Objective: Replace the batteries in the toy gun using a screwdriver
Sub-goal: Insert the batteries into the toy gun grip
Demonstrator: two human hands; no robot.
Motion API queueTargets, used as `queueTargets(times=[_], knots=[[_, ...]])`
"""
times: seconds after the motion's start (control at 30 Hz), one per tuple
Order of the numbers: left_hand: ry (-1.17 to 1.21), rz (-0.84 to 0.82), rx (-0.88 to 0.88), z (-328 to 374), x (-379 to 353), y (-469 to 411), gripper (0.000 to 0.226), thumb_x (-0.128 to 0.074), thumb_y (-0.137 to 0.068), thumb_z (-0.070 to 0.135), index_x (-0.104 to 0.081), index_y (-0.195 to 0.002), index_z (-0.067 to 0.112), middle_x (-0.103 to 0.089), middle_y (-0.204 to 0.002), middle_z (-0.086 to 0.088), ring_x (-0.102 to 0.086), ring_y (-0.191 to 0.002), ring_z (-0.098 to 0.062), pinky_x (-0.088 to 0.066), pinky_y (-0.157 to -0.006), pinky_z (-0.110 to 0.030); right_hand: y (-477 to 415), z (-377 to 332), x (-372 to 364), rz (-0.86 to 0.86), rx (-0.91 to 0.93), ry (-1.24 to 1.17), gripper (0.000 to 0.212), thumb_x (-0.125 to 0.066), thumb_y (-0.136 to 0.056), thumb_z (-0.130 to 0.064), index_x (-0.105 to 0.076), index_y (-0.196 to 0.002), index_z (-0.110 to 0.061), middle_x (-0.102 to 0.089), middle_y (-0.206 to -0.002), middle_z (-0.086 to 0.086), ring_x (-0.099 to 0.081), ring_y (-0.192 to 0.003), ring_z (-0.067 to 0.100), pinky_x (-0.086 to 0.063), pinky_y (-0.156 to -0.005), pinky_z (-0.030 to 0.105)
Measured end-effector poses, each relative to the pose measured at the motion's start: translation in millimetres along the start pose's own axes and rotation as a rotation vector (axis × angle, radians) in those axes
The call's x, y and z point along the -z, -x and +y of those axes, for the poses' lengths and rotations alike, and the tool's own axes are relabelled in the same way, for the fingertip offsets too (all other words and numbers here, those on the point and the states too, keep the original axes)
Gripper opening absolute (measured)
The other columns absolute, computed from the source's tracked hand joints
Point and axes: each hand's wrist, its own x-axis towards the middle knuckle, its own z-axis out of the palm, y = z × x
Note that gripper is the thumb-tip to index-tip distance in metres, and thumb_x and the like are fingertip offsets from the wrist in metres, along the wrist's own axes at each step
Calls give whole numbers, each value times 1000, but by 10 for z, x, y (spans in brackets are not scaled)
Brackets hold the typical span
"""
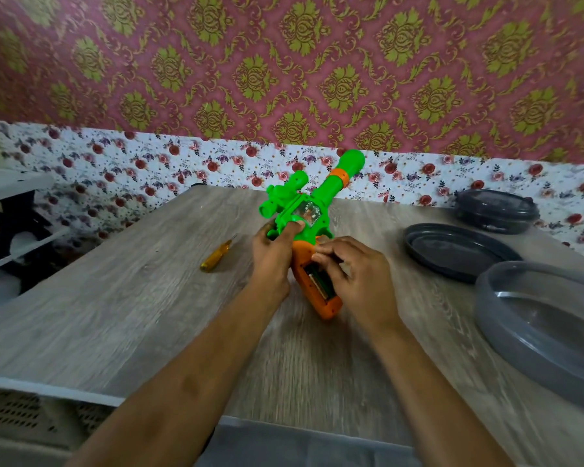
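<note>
While the left hand (273, 256) wraps its fingers round the body of the green-and-orange plastic toy gun (312, 210), which sits mid-way across the wood-grain table (142, 305) with its barrel pointing away, the right hand (356, 273) bends its fingers over the open battery compartment (320, 282) in the orange grip. Blur and the fingers hide whether they pinch anything, possibly a battery. One yellow-handled screwdriver (216, 256) lies to the left, and three round grey plastic lids (459, 251) sit to the right.

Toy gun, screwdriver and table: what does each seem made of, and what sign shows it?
The toy gun looks like glossy moulded plastic: flat bright green and orange. The screwdriver handle seems clear amber plastic; its shaft is too blurred to judge. The table shows matt grey wood grain, possibly printed laminate.
</note>
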Motion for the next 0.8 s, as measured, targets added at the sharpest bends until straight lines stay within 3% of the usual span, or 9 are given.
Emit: queueTargets(times=[0.1, 0.27, 0.47, 0.67, 0.73, 0.8], knots=[[-20, -26, -17, -4, -2, -3, 13, -68, -80, 4, -65, -82, 17, -68, -80, -6, -61, -71, -19, -49, -67, -30, 5, -13, -18, 1, -27, 33, 10, -66, -82, -17, -72, -85, -9, -71, -86, 5, -68, -79, 18, -51, -69, 28], [55, 44, 33, 42, -10, -1, 18, -67, -81, 0, -60, -80, 17, -66, -77, -5, -62, -62, -14, -52, -63, -28, 68, -7, -73, -72, -45, 119, 28, -52, -84, -30, -74, -91, -14, -71, -93, -1, -67, -84, 15, -46, -73, 18], [142, 169, 96, 104, 35, -34, 20, -67, -80, -1, -55, -84, 14, -61, -75, -6, -59, -52, -11, -50, -49, -22, 124, -100, -158, -165, 28, 363, 37, -44, -82, -29, -72, -100, -12, -71, -100, 2, -68, -85, 20, -53, -72, 26], [236, 247, 105, 122, 110, -87, 28, -69, -79, -2, -47, -79, 16, -59, -75, -9, -57, -60, -19, -51, -63, -33, 205, -86, -200, -313, 115, 468, 40, -40, -86, -31, -71, -101, -12, -69, -104, 3, -65, -92, 22, -50, -82, 28], [220, 244, 103, 126, 115, -89, 30, -69, -79, -1, -45, -79, 17, -58, -75, -8, -56, -61, -18, -51, -63, -33, 215, -54, -190, -331, 91, 364, 41, -39, -87, -34, -70, -104, -13, -67, -111, 2, -63, -99, 20, -47, -86, 27], [198, 221, 103, 134, 107, -82, 28, -69, -80, 3, -46, -79, 17, -57, -74, -6, -56, -61, -16, -51, -61, -31, 197, -22, -138, -290, -47, 89, 41, -39, -89, -40, -65, -111, -15, -61, -120, -1, -58, -109, 13, -44, -90, 23]])
